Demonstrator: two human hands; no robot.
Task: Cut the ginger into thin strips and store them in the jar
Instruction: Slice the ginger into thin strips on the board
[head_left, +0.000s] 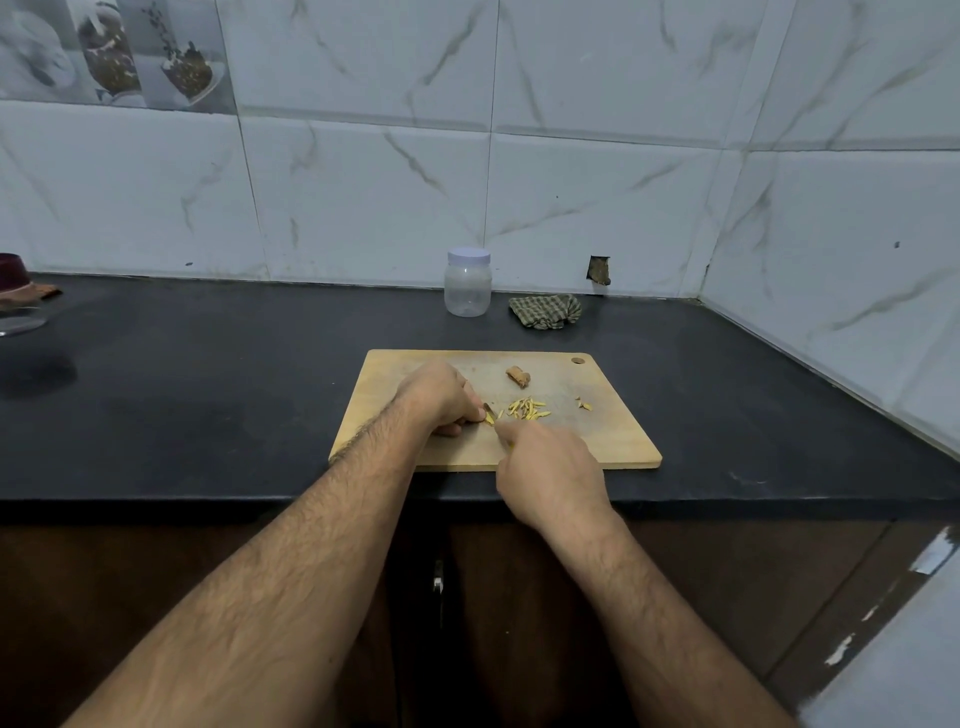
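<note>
Your left hand (441, 397) rests on the rectangular pale wooden cutting board (613, 441) with its fingers curled over a small yellow ginger piece (489, 417), pinning it against the board, while your right hand (545, 470) is closed around a knife whose dark blade tip (487, 408) shows only just beside the left fingertips. The loose pile of thin yellow ginger strips (529, 408) lies on the board just beyond your right hand, with the uncut brown ginger chunk (519, 376) further back. The clear plastic jar with a white lid (468, 282) stands closed on the black countertop (208, 374) behind the board, beside a crumpled green checked cloth (545, 311).
</note>
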